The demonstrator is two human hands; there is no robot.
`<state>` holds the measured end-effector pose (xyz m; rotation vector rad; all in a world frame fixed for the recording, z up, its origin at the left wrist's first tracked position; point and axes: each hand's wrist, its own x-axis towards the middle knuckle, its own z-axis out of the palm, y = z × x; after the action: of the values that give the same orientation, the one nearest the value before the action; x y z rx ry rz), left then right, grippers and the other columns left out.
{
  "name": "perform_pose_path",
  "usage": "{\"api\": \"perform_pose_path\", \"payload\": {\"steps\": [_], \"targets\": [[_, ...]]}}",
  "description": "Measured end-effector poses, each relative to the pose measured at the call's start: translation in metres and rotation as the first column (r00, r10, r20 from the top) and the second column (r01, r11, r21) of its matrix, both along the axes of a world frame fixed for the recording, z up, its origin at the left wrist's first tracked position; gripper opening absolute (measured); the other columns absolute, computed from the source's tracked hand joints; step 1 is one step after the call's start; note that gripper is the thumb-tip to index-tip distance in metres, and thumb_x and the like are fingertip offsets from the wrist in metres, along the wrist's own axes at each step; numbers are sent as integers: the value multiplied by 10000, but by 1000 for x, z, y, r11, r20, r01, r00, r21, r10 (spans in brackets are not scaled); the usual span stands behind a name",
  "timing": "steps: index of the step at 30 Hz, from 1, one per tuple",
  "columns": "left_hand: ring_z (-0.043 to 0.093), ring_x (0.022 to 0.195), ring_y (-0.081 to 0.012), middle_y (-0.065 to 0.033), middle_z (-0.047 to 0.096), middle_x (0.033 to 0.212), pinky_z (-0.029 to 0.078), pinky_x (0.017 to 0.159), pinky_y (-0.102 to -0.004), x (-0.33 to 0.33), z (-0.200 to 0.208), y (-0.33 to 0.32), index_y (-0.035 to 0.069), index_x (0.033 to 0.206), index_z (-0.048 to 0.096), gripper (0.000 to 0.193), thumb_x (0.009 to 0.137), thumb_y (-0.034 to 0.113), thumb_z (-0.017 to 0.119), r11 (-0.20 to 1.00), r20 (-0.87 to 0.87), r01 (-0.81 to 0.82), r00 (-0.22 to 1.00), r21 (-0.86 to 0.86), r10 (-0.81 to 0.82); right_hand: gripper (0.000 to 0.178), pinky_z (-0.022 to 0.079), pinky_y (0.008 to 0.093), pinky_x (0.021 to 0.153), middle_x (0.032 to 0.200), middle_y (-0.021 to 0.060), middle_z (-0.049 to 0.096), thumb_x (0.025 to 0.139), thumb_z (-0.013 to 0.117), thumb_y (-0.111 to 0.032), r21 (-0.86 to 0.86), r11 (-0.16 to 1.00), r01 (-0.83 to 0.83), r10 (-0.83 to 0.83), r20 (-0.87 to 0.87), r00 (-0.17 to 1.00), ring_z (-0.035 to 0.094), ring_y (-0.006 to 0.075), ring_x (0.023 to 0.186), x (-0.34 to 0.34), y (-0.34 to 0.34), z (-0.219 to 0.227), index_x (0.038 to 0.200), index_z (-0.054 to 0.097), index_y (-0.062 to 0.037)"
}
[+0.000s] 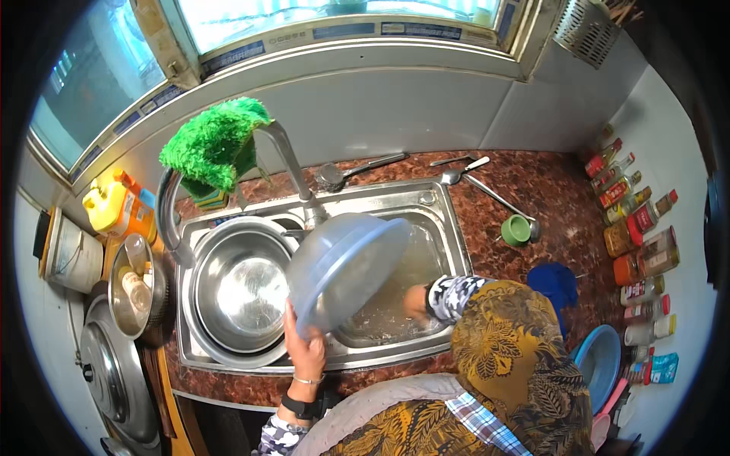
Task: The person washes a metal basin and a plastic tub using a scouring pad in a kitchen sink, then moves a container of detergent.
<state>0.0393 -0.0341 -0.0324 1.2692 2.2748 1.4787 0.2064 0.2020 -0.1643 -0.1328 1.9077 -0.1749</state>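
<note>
My left hand [306, 349] grips the near rim of a translucent basin [346, 262] with a blue rim. The basin is tilted on its side above the sink, its mouth turned down to the right. My right hand [416, 304] is low in the right sink bowl [426, 262], at the cloudy water. Its fingers are partly hidden and blurred, so what they hold, if anything, does not show. In the left bowl sit nested steel pots [243, 296], partly overlapped by the basin. The curved steel faucet [285, 156] rises behind, with a fluffy green cloth [217, 140] hung over its pipe.
On the counter right of the sink lie a spoon [464, 171], a ladle [502, 199] and a green cup [515, 230]. A scrubbing brush [331, 178] is behind. Spice jars [627, 235] line the right wall. Left are a yellow bottle [118, 205] and a steel colander [156, 304].
</note>
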Motion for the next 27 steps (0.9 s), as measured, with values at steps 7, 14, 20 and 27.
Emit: {"api": "perform_pose_path", "payload": {"steps": [7,14,20,27], "targets": [[441,1251,-367,-264,421,1360,353,1035,-367,13,-32,29,-59,1396,292,686,747,15,501,990,214,95,974,-100,-72,295,487,411,615,803,87,665,598,746,-264,-96,977,189,-204,-181,962,633,284,734,32,43,-27,857,684,-137],[557,1087,-387,-292,528,1213,426,940,-394,35,-63,58,-68,1363,314,639,781,96,519,952,465,169,885,-254,-33,582,482,437,706,974,188,598,682,743,-193,-587,606,537,-795,-458,397,592,363,850,38,88,-15,1172,442,-107],[605,999,-358,-242,586,1141,449,884,-378,39,-141,63,-38,1267,416,556,776,164,582,950,589,153,807,-274,40,506,463,437,944,1258,272,521,732,618,-29,-41,848,529,-499,-401,768,523,395,1163,13,12,0,1226,521,19],[645,815,-330,-184,570,1043,625,607,-425,43,-103,57,-27,1186,423,306,880,-19,428,958,965,235,238,-166,109,466,488,449,871,1179,247,511,765,601,-79,-259,818,514,-504,-754,422,527,397,1083,-48,-42,103,1208,482,2]]}}
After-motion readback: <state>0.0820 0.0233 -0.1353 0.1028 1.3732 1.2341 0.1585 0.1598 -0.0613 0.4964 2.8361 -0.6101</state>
